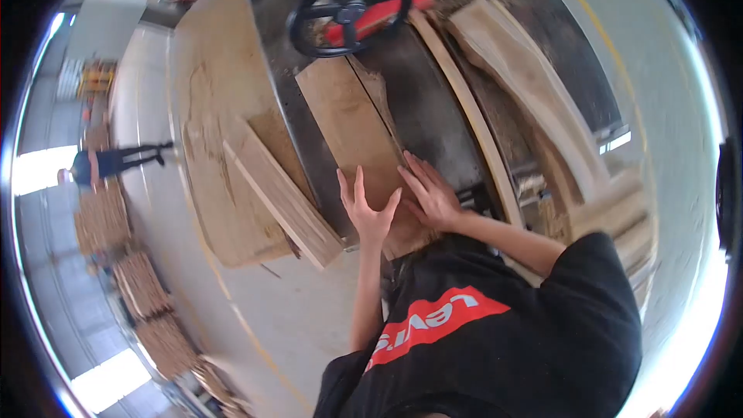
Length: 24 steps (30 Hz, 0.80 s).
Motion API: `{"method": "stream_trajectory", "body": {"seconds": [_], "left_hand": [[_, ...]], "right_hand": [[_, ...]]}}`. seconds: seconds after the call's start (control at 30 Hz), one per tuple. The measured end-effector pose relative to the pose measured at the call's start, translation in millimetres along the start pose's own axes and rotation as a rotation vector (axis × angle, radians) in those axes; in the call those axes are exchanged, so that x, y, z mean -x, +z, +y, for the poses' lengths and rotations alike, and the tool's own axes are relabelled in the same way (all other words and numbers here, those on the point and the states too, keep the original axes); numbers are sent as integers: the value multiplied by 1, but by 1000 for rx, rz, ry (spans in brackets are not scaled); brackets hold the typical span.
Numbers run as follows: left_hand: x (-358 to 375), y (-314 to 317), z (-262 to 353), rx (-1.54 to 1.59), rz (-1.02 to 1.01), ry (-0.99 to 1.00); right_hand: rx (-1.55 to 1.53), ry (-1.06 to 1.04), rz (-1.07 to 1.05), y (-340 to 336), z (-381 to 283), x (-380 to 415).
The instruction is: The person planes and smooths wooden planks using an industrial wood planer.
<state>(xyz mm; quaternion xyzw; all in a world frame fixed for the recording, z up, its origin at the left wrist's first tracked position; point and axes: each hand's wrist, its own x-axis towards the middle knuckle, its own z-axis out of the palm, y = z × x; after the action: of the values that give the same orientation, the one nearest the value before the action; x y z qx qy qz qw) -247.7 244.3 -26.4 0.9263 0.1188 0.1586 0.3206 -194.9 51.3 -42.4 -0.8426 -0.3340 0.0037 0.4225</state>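
A wide wooden board (340, 108) lies on the dark metal machine table (290, 101), its far end near a black handwheel (348, 11). Over the near part of this board is my left hand (369, 205), fingers spread and thumb apart. My right hand (435, 193) rests at the board's right edge with its fingers stretched out. Along that edge runs a narrow piece with a wavy bark side (375, 89). Neither hand is wrapped round anything.
A long curved strip (472, 120) and a wavy-edged slab (534, 77) lie to the right. At the left, planks (279, 190) rest on a large wooden sheet (224, 101). Farther left, a person (101, 165) stands beyond stacked wood (104, 220). A red part (379, 15) sits behind the handwheel.
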Motion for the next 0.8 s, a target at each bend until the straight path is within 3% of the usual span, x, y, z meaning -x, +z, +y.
{"method": "stream_trajectory", "body": {"seconds": [0.2, 0.37, 0.57, 0.8], "left_hand": [[56, -25, -12, -40, -244, 235], [60, -38, -13, -16, -358, 275], [66, -32, -26, 6, -279, 407], [87, -14, 6, 13, -253, 368]], "right_hand": [[135, 161, 135, 14, -12, 10], [177, 227, 217, 34, -21, 23], [96, 221, 271, 24, -29, 39], [204, 299, 323, 7, -38, 63]]}}
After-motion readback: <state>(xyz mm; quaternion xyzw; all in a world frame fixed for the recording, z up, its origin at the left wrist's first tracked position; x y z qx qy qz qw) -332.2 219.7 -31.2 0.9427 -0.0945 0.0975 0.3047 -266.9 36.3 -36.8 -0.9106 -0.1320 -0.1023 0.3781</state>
